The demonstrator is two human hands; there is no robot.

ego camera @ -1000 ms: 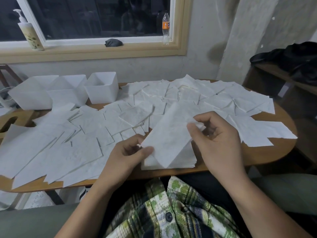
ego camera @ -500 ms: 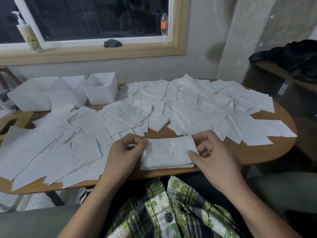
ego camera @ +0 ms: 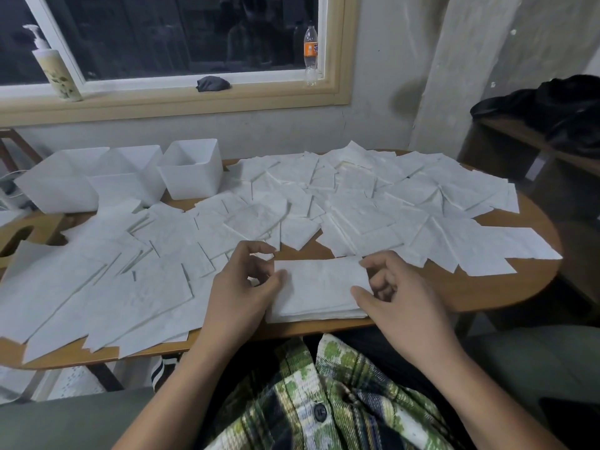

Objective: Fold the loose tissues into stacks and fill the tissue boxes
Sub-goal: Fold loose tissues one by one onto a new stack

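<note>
Lying at the near edge of the brown oval wooden worktop [ego camera: 470, 287]: flat stack of folded white tissues [ego camera: 319, 287], squared, between both hands. Left hand [ego camera: 238, 287]: fingers loosely curled, thumb tip touching the stack's left edge, gripping nothing. Right hand [ego camera: 399, 300]: thumb on the right edge, fingers curled at the far corner; pinch uncertain. Loose white tissue sheets [ego camera: 357, 203] cover the worktop beyond. Three white open-topped plastic boxes [ego camera: 191, 173] stand far left.

A room in a home. A pump bottle [ego camera: 56, 73] and a soda bottle [ego camera: 311, 56] stand on the window sill [ego camera: 162, 100]; dark clothes [ego camera: 552, 108] lie heaped at upper right.
</note>
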